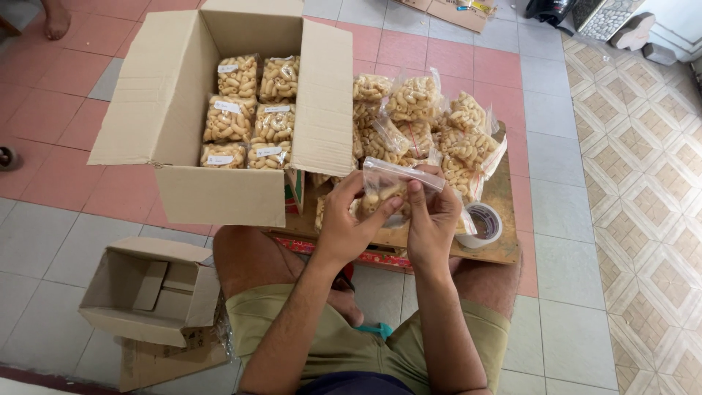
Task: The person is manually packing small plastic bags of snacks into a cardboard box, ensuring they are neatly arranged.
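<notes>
- The left hand (344, 223) and the right hand (433, 219) hold one small clear plastic bag of pale curled snack pieces (386, 196) between them, just below picture centre, above the low wooden board (503, 192).
- Left fingers are curled narrow around the bag's left side, thumb pressed on its front; right fingers pinch the bag's top right edge, thumb at the seal strip.
- The bag's long axis is its sealed top strip, running from about 10 o'clock to 4 o'clock; the filled part hangs below that strip, toward the person.
- At 11 o'clock from the hands stands a large open brown cardboard box (219, 192) with its flaps spread; inside lie six filled clear bags (248, 113) in two columns, each with a small white rectangular label near its top.
- At 1 o'clock, a loose heap of unlabelled filled clear bags (431, 124) rests on the board, touching one another.
- A roll of clear tape with a white core (482, 223) lies at 3 o'clock, just beside the right hand, near the board's front edge.
- At 8 o'clock, a small empty brown cardboard box (146, 289) sits open on the grey tiles, well apart from the hands.
- Open floor lies to the right, at 3 to 5 o'clock, over patterned tiles (643, 219); the big box's right flap hems the left side.
- A bare foot (56, 18) of another person shows at the far 10 o'clock corner.
</notes>
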